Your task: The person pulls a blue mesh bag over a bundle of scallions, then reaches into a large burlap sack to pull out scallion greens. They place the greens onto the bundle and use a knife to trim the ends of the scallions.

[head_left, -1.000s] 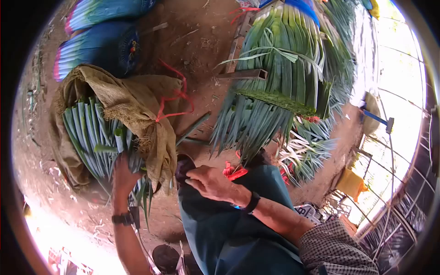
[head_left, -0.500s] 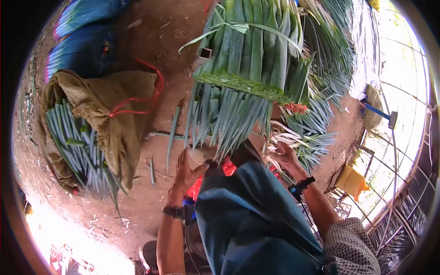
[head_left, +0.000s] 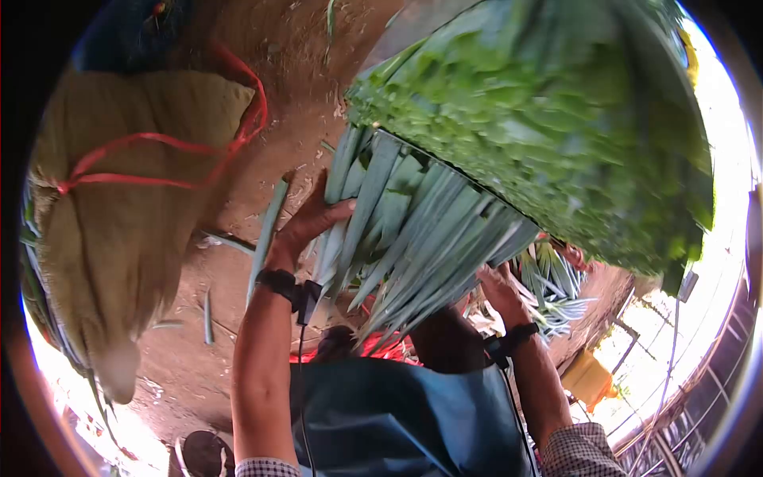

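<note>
Long green leaves (head_left: 413, 215) hang below a large stack of cut greens (head_left: 540, 135), whose cut ends face me. My left hand (head_left: 311, 219) lies against the left side of the hanging leaves, thumb apart from the fingers. At the right side of the same leaves is my right hand (head_left: 499, 285), its fingers partly hidden behind them, so its grip cannot be made out. Both wrists carry a dark strap with a small device and cable.
A brown sack (head_left: 135, 230) with red cord (head_left: 159, 139) stands at the left. Loose leaves (head_left: 269, 230) lie on the dirt floor (head_left: 191, 381). More leafy stalks (head_left: 556, 278) are at the right, near a yellow container (head_left: 590, 378). A blue apron (head_left: 397, 421) covers my lap.
The view has moved closer to the stack. Both hands have risen from near my knees to the hanging leaves, one at each side.
</note>
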Tool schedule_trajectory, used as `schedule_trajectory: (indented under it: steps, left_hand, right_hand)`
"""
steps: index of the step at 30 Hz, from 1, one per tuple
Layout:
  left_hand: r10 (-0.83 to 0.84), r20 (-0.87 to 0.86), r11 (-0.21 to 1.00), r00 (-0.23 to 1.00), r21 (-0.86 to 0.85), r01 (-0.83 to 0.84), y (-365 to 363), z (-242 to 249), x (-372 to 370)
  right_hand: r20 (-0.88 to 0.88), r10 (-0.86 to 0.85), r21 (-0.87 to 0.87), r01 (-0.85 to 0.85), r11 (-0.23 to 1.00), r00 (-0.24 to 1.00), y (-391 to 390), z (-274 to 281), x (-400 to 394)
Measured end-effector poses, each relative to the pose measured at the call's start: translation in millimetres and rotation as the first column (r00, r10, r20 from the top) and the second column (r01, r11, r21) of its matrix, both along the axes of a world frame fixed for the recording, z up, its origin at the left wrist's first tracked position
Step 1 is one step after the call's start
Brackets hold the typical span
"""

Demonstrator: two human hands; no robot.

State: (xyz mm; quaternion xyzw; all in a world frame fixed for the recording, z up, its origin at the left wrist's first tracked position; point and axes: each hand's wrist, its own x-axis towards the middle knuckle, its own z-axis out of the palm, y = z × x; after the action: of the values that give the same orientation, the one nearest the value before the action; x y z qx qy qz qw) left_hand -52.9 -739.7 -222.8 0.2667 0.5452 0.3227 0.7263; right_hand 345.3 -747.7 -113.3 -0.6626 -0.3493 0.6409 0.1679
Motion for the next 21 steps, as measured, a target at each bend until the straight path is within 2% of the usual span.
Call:
schedule_trajectory:
  steps: [1,2,3,4,5,7,8,9,10,11,13,14,16,17,18,20,21]
  left_hand:
    - [0.005,0.074,1.0,0.997,-0.008,-0.004,5,0,9]
    - [0.012,0.145,1.0,0.989,-0.013,-0.01,12,2,15]
    - [0.019,0.214,1.0,0.977,-0.018,-0.015,13,-4,20]
    - [0.052,0.185,0.998,0.981,0.035,-0.06,10,-12,26]
    - [0.057,0.18,0.996,0.982,0.053,-0.068,10,-17,27]
    - [0.061,0.171,0.992,0.983,0.096,-0.078,12,-28,28]
    - [0.032,-0.014,0.989,0.999,0.144,-0.029,11,-34,24]
    - [0.006,-0.2,0.982,0.98,0.187,0.032,12,-41,18]
    - [-0.006,-0.236,0.983,0.972,0.178,0.049,15,-47,16]
    - [-0.018,-0.271,0.983,0.962,0.169,0.066,17,-54,14]
    - [-0.021,-0.03,0.998,0.999,0.066,0.023,31,-41,22]
    - [0.027,0.032,0.979,0.999,0.202,-0.033,38,-28,27]
    - [0.022,0.244,0.983,0.97,0.173,-0.065,38,-57,53]
    - [0.025,0.348,0.986,0.937,0.147,-0.08,31,-71,66]
    - [0.122,0.398,0.987,0.909,0.046,-0.152,26,-16,50]
    - [0.076,0.441,0.997,0.894,-0.02,-0.075,21,23,38]
    - [0.079,0.444,0.997,0.893,-0.015,-0.081,12,28,39]
  right_hand:
    - [-0.017,-0.013,-0.019,0.013,1.0,1.0,-1,-9,3]
    - [0.286,0.44,0.209,-0.504,0.838,0.851,2,-12,9]
    - [0.41,0.586,0.253,-0.704,0.663,0.699,5,-19,16]
    - [0.561,0.65,0.279,-0.856,0.435,0.513,7,-25,22]
    - [0.696,0.627,0.289,-0.936,0.203,0.351,10,-32,28]
    - [0.661,0.617,0.314,-0.904,0.29,0.427,13,-22,23]
    - [0.674,0.612,0.353,-0.908,0.227,0.415,18,-22,21]
    - [0.534,0.626,0.316,-0.821,0.476,0.569,16,-25,24]
    - [0.393,0.579,0.233,-0.687,0.689,0.714,12,-29,24]
    - [0.505,0.657,0.221,-0.82,0.528,0.56,15,-32,27]
    - [0.721,0.653,0.166,-0.973,0.16,0.231,22,-35,30]
    - [0.709,0.653,0.126,-0.959,0.253,0.265,14,-50,43]
    - [0.671,0.644,0.097,-0.904,0.416,0.368,5,-60,53]
    - [0.609,0.635,0.134,-0.851,0.509,0.476,6,-60,51]
    - [0.525,0.609,0.17,-0.774,0.61,0.594,9,-62,46]
    - [0.286,0.496,0.198,-0.557,0.807,0.82,15,-65,34]
    - [0.159,0.411,0.184,-0.436,0.881,0.898,19,-65,23]
